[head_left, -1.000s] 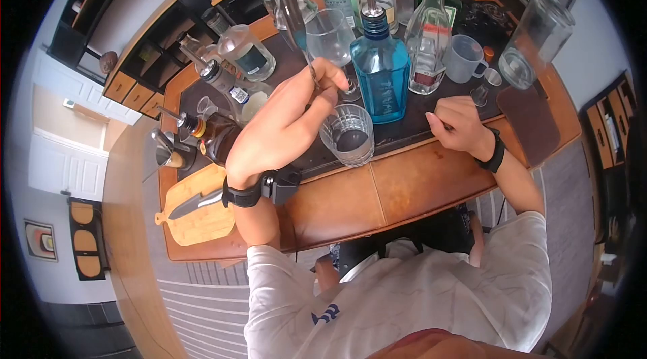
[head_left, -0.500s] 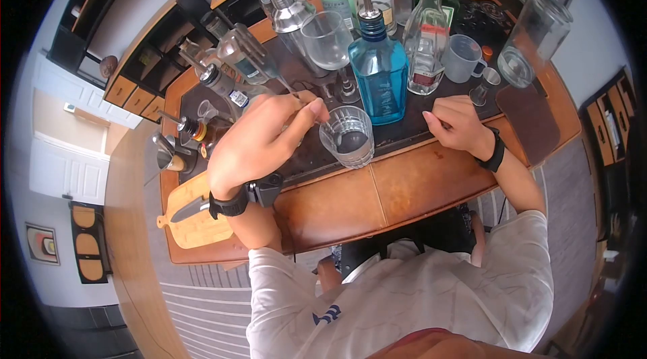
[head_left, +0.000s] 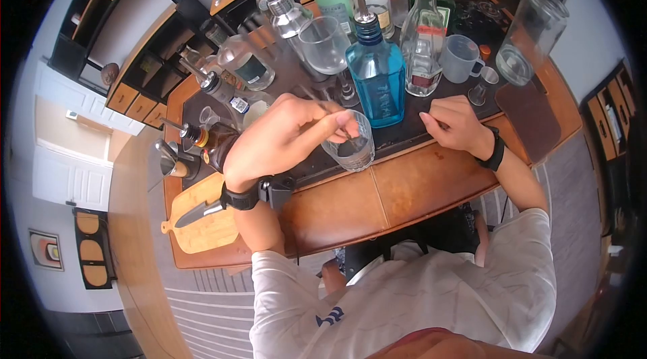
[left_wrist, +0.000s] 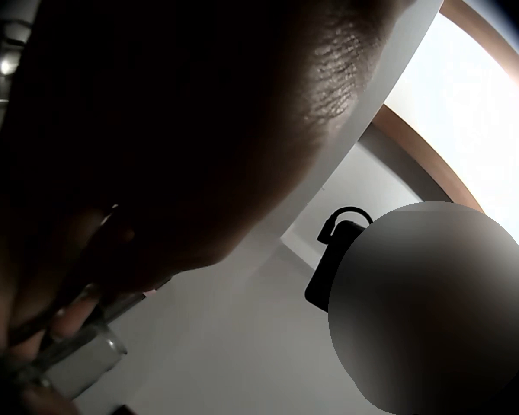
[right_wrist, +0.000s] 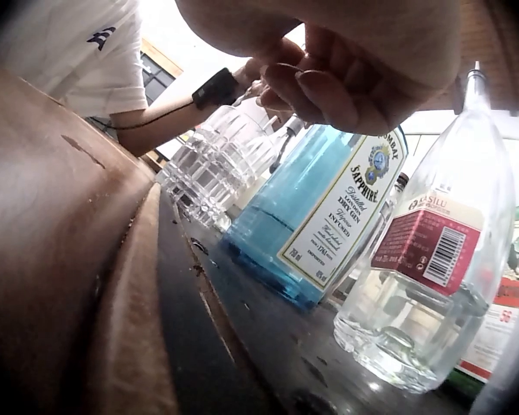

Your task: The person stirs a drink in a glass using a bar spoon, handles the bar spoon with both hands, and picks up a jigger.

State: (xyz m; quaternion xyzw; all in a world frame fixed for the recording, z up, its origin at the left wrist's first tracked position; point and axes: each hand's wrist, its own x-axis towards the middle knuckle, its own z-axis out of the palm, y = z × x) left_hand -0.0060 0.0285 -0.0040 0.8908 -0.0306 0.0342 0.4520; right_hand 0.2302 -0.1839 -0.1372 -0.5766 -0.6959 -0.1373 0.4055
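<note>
My left hand (head_left: 283,137) pinches the thin stem of a bar spoon (head_left: 261,41) with a fork-shaped top end, blurred in the head view. Its fingertips are over the rim of a cut-glass tumbler (head_left: 358,159), and the spoon's lower part reaches down into the glass. In the left wrist view that hand (left_wrist: 182,130) is mostly dark. My right hand (head_left: 458,124) holds nothing; its fingers curl loosely near the table's front edge. Just beyond the tumbler stands a blue gin bottle (head_left: 377,83) with a metal pourer, also seen below the right hand (right_wrist: 346,82) in the right wrist view.
A stemmed glass (head_left: 322,46), a shaker (head_left: 288,17) and several bottles crowd the back. At right are a plastic jug (head_left: 460,59), a small jigger (head_left: 480,86) and a large glass (head_left: 532,36). A knife (head_left: 197,214) lies on a cutting board (head_left: 209,234) at left.
My left hand first drew left and down, then moved right over the tumbler with the bar spoon. The spoon's fork end swung left. The right hand has stayed in place.
</note>
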